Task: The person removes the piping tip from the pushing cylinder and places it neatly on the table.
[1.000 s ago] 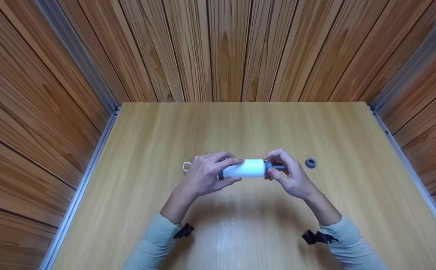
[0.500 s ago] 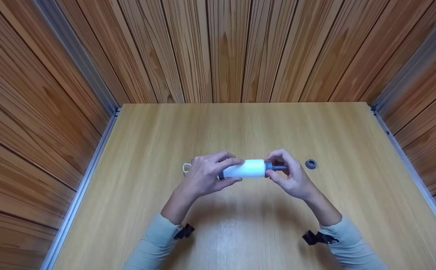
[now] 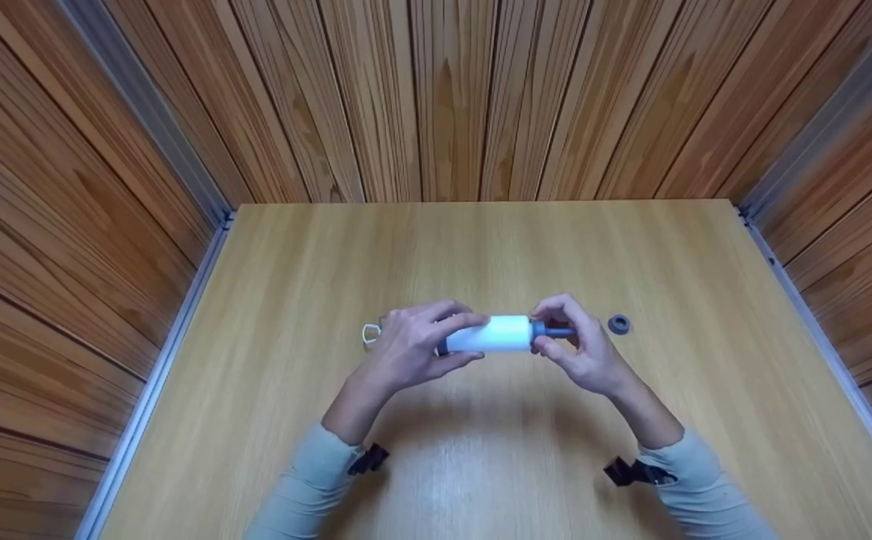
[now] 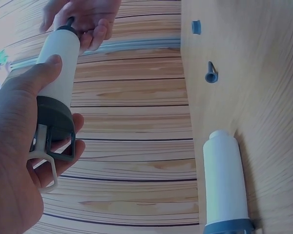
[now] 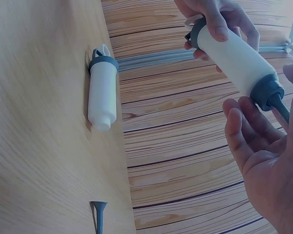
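A white squeeze bottle (image 3: 507,334) lies sideways in the air between the two hands. My left hand (image 3: 422,341) grips its left part, near a dark cap (image 4: 56,117) with a loop handle (image 4: 48,163). At the other end, my right hand (image 3: 582,349) holds the dark collar (image 5: 267,91) with thumb and fingertips. From that collar a thin dark nozzle (image 3: 558,332) points towards the right palm. In the wrist views a second white bottle (image 5: 102,95) lies on the table; I cannot make it out separately in the head view.
A dark ring (image 3: 619,325) lies on the wooden table (image 3: 480,255), right of the hands. The wrist views also show a loose flared nozzle (image 4: 211,74) on the table. Wooden panels (image 3: 450,97) wall in the back and both sides, with metal rails at the corners.
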`<state>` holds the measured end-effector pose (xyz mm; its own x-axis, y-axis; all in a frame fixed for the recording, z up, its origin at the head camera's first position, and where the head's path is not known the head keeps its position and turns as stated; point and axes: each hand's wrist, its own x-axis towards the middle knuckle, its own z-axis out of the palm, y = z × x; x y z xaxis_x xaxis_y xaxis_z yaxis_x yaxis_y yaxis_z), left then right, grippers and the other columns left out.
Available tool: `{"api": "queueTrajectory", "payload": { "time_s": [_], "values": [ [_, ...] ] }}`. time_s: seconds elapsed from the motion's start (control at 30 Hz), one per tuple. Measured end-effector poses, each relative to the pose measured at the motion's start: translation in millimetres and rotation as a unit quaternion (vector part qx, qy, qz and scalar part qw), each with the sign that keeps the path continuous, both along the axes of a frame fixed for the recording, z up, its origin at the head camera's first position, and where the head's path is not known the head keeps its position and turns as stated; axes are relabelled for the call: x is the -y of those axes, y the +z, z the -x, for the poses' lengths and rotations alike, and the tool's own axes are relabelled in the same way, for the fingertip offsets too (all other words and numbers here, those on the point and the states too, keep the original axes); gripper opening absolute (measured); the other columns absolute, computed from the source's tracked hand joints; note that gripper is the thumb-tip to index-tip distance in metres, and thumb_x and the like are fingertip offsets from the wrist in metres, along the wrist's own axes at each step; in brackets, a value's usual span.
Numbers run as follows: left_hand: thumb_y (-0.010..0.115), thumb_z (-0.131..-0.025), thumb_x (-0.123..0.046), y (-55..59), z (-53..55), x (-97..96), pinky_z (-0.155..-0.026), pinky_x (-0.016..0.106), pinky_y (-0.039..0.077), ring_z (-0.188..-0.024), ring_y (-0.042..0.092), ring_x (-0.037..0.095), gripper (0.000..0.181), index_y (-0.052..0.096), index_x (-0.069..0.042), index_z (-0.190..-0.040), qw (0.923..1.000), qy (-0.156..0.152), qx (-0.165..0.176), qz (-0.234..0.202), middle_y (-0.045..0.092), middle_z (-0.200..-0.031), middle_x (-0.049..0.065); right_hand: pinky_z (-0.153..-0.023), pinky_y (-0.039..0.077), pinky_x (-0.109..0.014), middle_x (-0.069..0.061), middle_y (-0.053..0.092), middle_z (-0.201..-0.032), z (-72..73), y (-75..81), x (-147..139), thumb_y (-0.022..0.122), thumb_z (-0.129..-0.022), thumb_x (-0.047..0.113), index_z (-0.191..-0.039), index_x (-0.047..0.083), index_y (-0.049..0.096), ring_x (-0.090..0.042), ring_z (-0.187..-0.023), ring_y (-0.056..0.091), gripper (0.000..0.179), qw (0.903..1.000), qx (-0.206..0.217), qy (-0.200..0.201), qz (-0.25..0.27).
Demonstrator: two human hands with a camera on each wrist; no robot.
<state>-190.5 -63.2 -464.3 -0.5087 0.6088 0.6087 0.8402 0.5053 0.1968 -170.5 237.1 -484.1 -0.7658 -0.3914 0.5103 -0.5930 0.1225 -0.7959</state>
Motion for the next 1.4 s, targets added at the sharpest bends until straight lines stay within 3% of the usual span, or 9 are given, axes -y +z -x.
{"api": "queueTrajectory", "payload": {
  "time_s": [0.2, 0.6, 0.77, 1.1, 1.27, 1.4],
  "values": [
    [0.092, -0.095, -0.042, 0.3, -0.6, 0.3, -0.074, 0.035, 0.069, -0.096, 0.084, 0.022, 0.043, 0.080, -0.023, -0.131, 1.0000, 0.002, 0.001, -0.001, 0.083, -0.120, 0.003, -0.076, 0.061, -0.020, 0.005, 0.069, -0.107, 0.8, 3.6, 2.0, 0.055, -0.102, -0.020, -0.125, -0.011, 0.057, -0.010, -0.084, 0.070, 0.025, 0.9997, 0.011, 0.015, 0.015],
    [0.093, -0.094, -0.040, 0.4, 2.0, 1.1, -0.074, 0.034, 0.069, -0.094, 0.085, 0.022, 0.043, 0.080, -0.022, -0.130, 1.0000, -0.002, 0.000, -0.007, 0.083, -0.119, 0.004, -0.094, 0.062, -0.018, 0.011, 0.065, -0.123, -0.4, 1.5, 3.2, 0.066, -0.095, -0.021, -0.124, -0.016, 0.056, -0.007, -0.108, 0.070, 0.031, 0.9998, -0.007, 0.001, 0.020],
    [0.094, -0.093, -0.039, 0.5, 1.7, 1.0, -0.073, 0.033, 0.069, -0.092, 0.084, 0.021, 0.043, 0.080, -0.021, -0.129, 0.9999, -0.005, -0.006, -0.010, 0.083, -0.117, 0.003, -0.097, 0.061, -0.017, 0.011, 0.064, -0.124, -0.3, 1.1, 2.8, 0.068, -0.093, -0.021, -0.124, -0.016, 0.056, -0.006, -0.111, 0.069, 0.034, 0.9999, -0.010, -0.001, 0.013],
    [0.094, -0.093, -0.039, 1.0, 0.9, 1.0, -0.073, 0.034, 0.069, -0.094, 0.084, 0.022, 0.044, 0.079, -0.023, -0.131, 1.0000, 0.000, -0.005, -0.005, 0.083, -0.119, 0.003, -0.074, 0.061, -0.021, 0.011, 0.070, -0.111, 0.4, 4.8, 2.3, 0.060, -0.097, -0.017, -0.127, -0.011, 0.056, -0.004, -0.087, 0.069, 0.031, 1.0000, 0.004, 0.002, 0.001],
    [0.094, -0.093, -0.039, 2.0, 1.2, 0.6, -0.072, 0.034, 0.069, -0.094, 0.084, 0.021, 0.044, 0.079, -0.023, -0.130, 0.9999, -0.001, -0.010, -0.002, 0.082, -0.119, 0.002, -0.074, 0.060, -0.020, 0.011, 0.067, -0.108, -0.9, 5.5, 2.9, 0.059, -0.099, -0.020, -0.124, -0.011, 0.057, -0.004, -0.086, 0.066, 0.027, 1.0000, 0.008, -0.003, 0.005],
    [0.094, -0.093, -0.040, 2.6, 1.2, 0.7, -0.074, 0.034, 0.069, -0.096, 0.085, 0.022, 0.044, 0.079, -0.023, -0.131, 1.0000, -0.002, -0.004, -0.003, 0.082, -0.120, 0.003, -0.082, 0.061, -0.019, 0.009, 0.066, -0.116, -1.3, 4.9, 2.6, 0.063, -0.095, -0.022, -0.125, -0.013, 0.057, -0.005, -0.095, 0.069, 0.031, 0.9999, -0.011, -0.003, 0.009]
  ]
}}
